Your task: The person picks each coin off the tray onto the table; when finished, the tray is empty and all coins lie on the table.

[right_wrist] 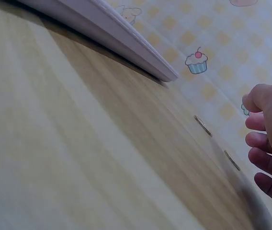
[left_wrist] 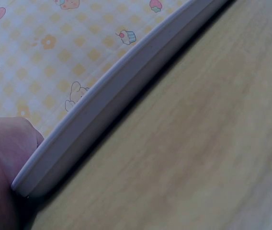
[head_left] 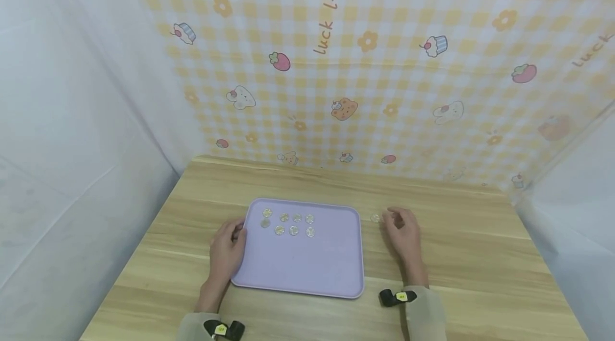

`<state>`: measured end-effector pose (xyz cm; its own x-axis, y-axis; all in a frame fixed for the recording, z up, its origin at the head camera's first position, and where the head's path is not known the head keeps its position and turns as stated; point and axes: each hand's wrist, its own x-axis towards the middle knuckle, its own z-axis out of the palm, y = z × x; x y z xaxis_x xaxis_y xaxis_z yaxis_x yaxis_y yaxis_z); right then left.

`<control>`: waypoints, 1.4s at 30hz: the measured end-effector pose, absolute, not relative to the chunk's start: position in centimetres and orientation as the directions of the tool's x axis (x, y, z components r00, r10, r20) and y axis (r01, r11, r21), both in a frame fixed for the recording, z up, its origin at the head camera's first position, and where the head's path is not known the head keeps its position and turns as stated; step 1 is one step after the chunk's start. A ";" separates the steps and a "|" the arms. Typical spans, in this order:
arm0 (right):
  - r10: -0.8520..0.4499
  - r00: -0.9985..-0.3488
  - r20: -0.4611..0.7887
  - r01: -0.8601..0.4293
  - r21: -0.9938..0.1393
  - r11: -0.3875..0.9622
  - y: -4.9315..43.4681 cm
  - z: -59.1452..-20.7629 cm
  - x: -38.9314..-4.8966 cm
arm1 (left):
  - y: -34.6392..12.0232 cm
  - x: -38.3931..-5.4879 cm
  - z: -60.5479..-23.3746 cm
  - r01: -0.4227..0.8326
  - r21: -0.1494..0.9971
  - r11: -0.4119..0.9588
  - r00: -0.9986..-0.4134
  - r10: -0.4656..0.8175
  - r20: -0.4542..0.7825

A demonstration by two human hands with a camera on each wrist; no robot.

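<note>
A lilac tray [head_left: 307, 271] lies flat on the wooden table, bearing several small round coins [head_left: 293, 230] in two rough rows near its upper left. My left hand [head_left: 228, 249] grips the tray's left rim; in the left wrist view only part of that hand [left_wrist: 6, 153] shows at the rim's end. To the right of the tray, a loose coin [head_left: 375, 218] lies on the table beside my right hand [head_left: 404, 231]. The right wrist view shows two coins [right_wrist: 203, 125] nearly edge-on, close to the loosely bent fingers [right_wrist: 264, 160], which hold nothing visible.
The wooden table [head_left: 461, 255] extends around the tray. A yellow checked cloth [head_left: 384, 79] with printed cakes and strawberries hangs behind it, and white sheets [head_left: 86, 90] hang at the sides. Each wrist wears a black strap with a small camera [head_left: 386, 298].
</note>
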<state>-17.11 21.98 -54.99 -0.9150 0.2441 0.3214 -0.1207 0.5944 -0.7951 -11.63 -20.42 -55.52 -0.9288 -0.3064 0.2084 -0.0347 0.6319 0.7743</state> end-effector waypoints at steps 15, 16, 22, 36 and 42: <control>0.158 -0.930 0.332 -0.199 -0.816 0.543 19.9 -54.5 -17.3 | -20.4 -11.9 -55.7 -0.001 0.771 0.637 -0.919 -0.304 0.251; 0.152 -0.932 0.329 -0.203 -0.821 0.534 19.6 -54.4 -17.2 | -20.4 -11.9 -55.6 -0.005 0.770 0.638 -0.920 -0.304 0.246; 0.095 -0.951 0.295 -0.216 -0.849 0.482 17.5 -54.0 -16.9 | -20.6 -11.6 -55.5 -0.013 0.768 0.640 -0.923 -0.304 0.238; 0.012 -0.914 0.405 -0.343 -0.788 0.512 14.9 -54.1 -16.7 | -20.6 -11.7 -55.5 -0.004 0.772 0.636 -0.923 -0.300 0.242; -0.045 -0.899 0.435 -0.396 -0.766 0.506 14.0 -54.1 -16.5 | -20.6 -11.8 -55.8 0.000 0.774 0.633 -0.920 -0.304 0.248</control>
